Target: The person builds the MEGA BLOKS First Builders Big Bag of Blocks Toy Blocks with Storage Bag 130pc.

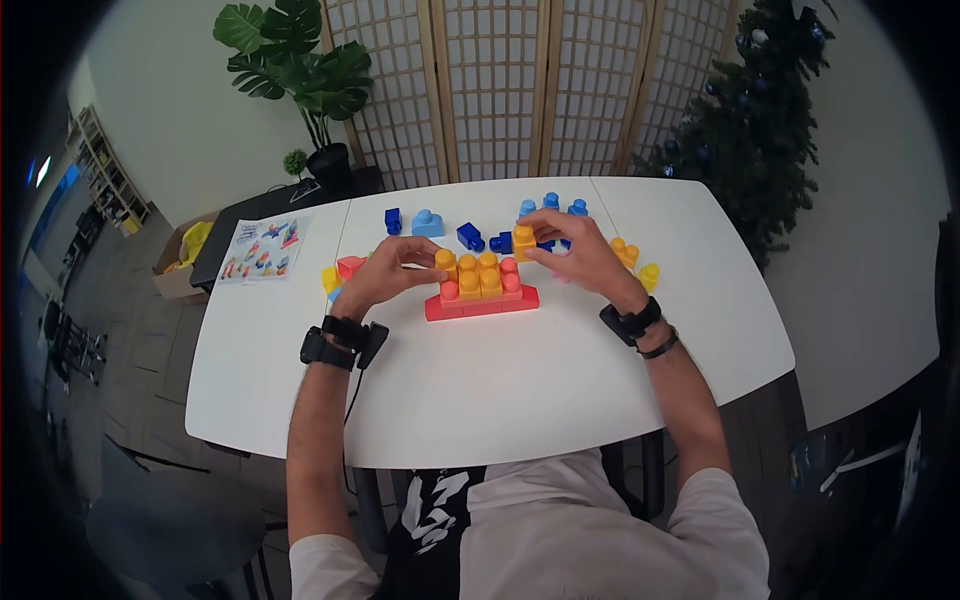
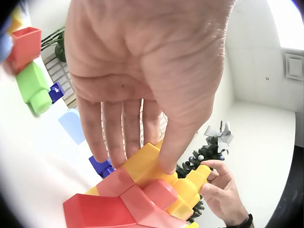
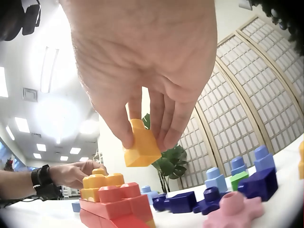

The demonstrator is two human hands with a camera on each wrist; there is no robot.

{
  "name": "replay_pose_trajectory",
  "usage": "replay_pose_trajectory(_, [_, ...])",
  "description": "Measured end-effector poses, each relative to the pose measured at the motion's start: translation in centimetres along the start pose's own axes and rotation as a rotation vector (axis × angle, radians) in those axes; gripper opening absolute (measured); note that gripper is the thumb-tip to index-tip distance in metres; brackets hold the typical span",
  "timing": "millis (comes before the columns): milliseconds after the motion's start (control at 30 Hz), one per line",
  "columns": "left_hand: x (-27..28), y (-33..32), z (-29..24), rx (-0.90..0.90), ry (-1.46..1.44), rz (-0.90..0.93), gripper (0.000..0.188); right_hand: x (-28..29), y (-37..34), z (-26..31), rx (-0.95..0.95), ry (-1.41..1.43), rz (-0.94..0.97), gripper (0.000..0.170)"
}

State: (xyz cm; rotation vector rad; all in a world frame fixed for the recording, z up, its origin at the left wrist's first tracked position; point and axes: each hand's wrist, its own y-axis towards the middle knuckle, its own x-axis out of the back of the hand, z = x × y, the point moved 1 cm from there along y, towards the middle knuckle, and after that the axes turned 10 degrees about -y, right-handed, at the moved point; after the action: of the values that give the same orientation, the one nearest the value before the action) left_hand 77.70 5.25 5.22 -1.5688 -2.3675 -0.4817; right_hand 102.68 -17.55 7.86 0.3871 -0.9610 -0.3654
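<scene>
On the table stands a built block stack, its red base topped with red and yellow blocks. My left hand is at the stack's left end, thumb and fingers on either side of a yellow block there. Up in the air, my right hand pinches a yellow block between thumb and fingers. That block is just right of the stack and higher than it in the head view, with a gap beneath it in the right wrist view.
Behind the stack lie dark blue blocks and light blue blocks. A pink block and yellow blocks lie to the right. Red and green blocks lie left, near a printed sheet.
</scene>
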Motion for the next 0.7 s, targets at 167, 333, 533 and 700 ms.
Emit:
replay_pose_trajectory(167, [0.0, 0.0, 0.0, 0.041, -0.047, -0.013, 0.030, -3.9, -0.1, -1.1, -0.044, 0.020, 0.068, 0.031])
replay_pose_trajectory(333, [0.0, -0.1, 0.4, 0.062, -0.014, -0.034, 0.029, -3.4, -0.3, -0.9, -0.021, 0.140, 0.097, 0.031])
replay_pose_trajectory(533, [0.0, -0.7, -0.6, 0.091, 0.098, -0.020, 0.048, 0.1, -1.1, 0.2, -0.153, 0.009, 0.102, 0.041])
replay_pose_trajectory(700, [0.1, -1.9, -0.8, 0.099, 0.044, 0.010, 0.074, 5.3, -4.7, -6.6, -0.249, -0.648, 0.005, 0.035])
